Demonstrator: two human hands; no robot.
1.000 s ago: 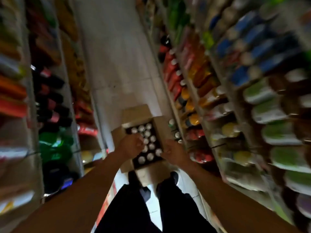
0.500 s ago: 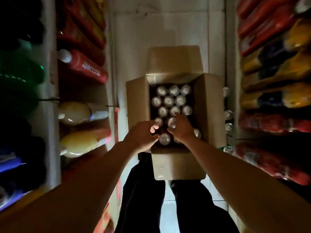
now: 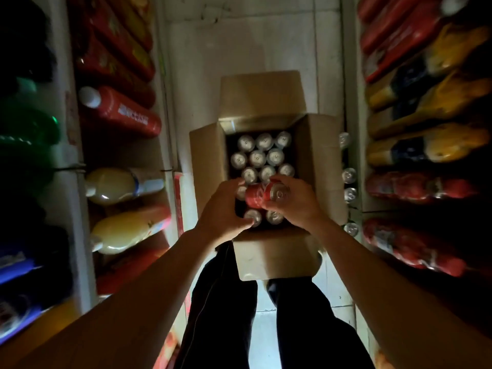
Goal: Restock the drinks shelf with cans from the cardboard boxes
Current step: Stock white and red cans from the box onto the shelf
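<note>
An open cardboard box (image 3: 205,161) stands on the floor between my feet, its flaps folded out. Several cans (image 3: 257,157) stand upright inside, silver tops showing. My right hand (image 3: 298,206) grips a red can (image 3: 259,195) that lies tilted on its side just above the near rows. My left hand (image 3: 222,211) curls around the near-left cans, its fingertips on a can top (image 3: 253,216) and its fingers touching the red can's base end.
Shelves of bottles line both sides of the narrow aisle: red and yellow bottles (image 3: 119,227) on the left, orange and red ones (image 3: 431,145) on the right. Several cans (image 3: 349,175) stand on the low right shelf edge beside the box. Tiled floor (image 3: 239,49) lies beyond.
The red can has come up out of the box in my right hand and tipped sideways. My left hand stays at the near-left cans. The view has settled over the box.
</note>
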